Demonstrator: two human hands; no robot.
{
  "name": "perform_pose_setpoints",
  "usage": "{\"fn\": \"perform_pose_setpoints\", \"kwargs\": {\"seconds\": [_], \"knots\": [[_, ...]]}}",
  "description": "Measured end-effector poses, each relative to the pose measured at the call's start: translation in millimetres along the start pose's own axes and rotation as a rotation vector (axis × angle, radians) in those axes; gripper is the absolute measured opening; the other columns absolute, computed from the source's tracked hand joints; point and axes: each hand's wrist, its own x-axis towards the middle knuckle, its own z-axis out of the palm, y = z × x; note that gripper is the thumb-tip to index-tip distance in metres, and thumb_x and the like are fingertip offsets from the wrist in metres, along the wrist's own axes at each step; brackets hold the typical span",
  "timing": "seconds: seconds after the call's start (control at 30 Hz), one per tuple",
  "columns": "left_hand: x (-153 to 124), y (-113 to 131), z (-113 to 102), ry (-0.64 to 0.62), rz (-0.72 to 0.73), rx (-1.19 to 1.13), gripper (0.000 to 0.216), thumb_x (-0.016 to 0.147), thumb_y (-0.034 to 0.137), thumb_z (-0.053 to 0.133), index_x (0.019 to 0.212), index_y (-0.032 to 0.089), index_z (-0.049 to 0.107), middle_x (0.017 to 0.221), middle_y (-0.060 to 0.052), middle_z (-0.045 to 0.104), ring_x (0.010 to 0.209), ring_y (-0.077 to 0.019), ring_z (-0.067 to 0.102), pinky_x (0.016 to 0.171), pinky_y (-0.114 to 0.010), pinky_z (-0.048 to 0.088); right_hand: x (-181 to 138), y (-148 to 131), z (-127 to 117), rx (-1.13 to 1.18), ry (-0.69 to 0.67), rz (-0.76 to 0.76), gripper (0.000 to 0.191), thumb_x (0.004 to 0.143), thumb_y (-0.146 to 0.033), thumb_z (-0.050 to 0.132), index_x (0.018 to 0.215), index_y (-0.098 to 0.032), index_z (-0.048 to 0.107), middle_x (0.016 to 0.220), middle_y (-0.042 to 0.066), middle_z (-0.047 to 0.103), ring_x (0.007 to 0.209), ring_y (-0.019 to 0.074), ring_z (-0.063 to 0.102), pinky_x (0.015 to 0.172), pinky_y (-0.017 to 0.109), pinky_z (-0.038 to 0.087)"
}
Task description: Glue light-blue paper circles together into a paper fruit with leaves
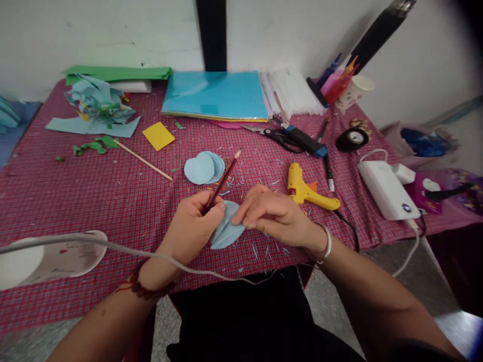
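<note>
My left hand [196,218] is closed around a dark pencil [222,181] with red stripes, its sharpened tip pointing up and away. The same hand's thumb also presses the edge of a light blue paper circle [229,236], which has a crease across it. My right hand [271,213] pinches the right side of that circle between thumb and fingers. Just beyond the hands lie several overlapping light blue paper circles [199,169]. To the right of my right hand rests a yellow glue gun [302,188].
Scissors [283,138] and a blue-and-black utility tool [305,141] lie behind the glue gun. A white power box [388,188] stands at the right. Blue sheets [217,93], crumpled paper [96,98], a yellow square [158,136] and a thin stick [143,160] are further back. A cable [124,247] crosses my left wrist.
</note>
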Motion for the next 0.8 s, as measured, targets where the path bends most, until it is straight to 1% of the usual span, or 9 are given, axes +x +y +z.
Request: {"fn": "perform_pose_setpoints", "kwargs": {"seconds": [0.1,0.2,0.33,0.43,0.63,0.8], "knots": [[1.3,-2.9,1.2,0.063,0.016,0.010,0.014,0.080,0.026,0.057,0.067,0.019,0.055,0.051,0.008,0.040,0.042,-0.0055,0.031,0.038,-0.017,0.025,-2.4,-0.5,3.5,-0.202,-0.004,-0.062,0.015,0.096,-0.018,0.051,0.086,-0.020,0.062,0.092,0.004,0.076,0.085,0.0149,0.067,0.082,0.037,0.046],[2.6,-2.2,0.4,0.110,0.025,0.004,0.013,0.079,0.025,0.057,0.067,0.019,0.055,0.054,0.007,0.042,0.045,-0.0056,0.032,0.040,-0.018,0.026,-5.4,-1.6,6.8,-0.364,0.009,-0.117,0.016,0.093,-0.009,0.052,0.088,-0.021,0.061,0.096,0.000,0.077,0.085,0.0144,0.065,0.080,0.036,0.044],[3.7,1.3,-3.1,0.190,0.015,-0.041,0.012,0.078,0.027,0.059,0.070,0.019,0.055,0.055,0.007,0.041,0.046,-0.0062,0.032,0.041,-0.019,0.025,-7.5,-2.1,7.4,-0.362,-0.009,-0.103,0.013,0.096,-0.016,0.052,0.090,-0.022,0.061,0.096,-0.002,0.076,0.087,0.0136,0.064,0.083,0.035,0.042],[4.3,1.4,-3.9,0.212,0.006,-0.085,0.014,0.076,0.027,0.062,0.068,0.020,0.054,0.053,0.007,0.041,0.045,-0.0067,0.032,0.041,-0.019,0.024,-7.1,-2.9,6.3,-0.337,-0.049,-0.076,0.014,0.098,-0.021,0.049,0.089,-0.022,0.060,0.095,-0.001,0.076,0.088,0.0140,0.064,0.083,0.035,0.041],[6.3,1.6,-1.5,0.327,0.024,-0.249,0.014,0.077,0.025,0.063,0.067,0.020,0.054,0.048,0.009,0.037,0.041,-0.0058,0.027,0.038,-0.020,0.021,-6.6,-7.4,7.3,-0.391,-0.094,-0.120,0.014,0.095,-0.012,0.051,0.088,-0.021,0.061,0.094,-0.002,0.075,0.088,0.0150,0.058,0.081,0.033,0.041],[6.9,4.2,0.1,0.383,0.077,-0.317,0.012,0.077,0.019,0.063,0.067,0.020,0.055,0.046,0.010,0.036,0.040,-0.0052,0.028,0.038,-0.019,0.022,-6.8,-9.6,9.9,-0.440,-0.111,-0.135,0.014,0.095,-0.012,0.052,0.088,-0.019,0.061,0.094,-0.002,0.075,0.087,0.0150,0.058,0.081,0.034,0.041]]}}
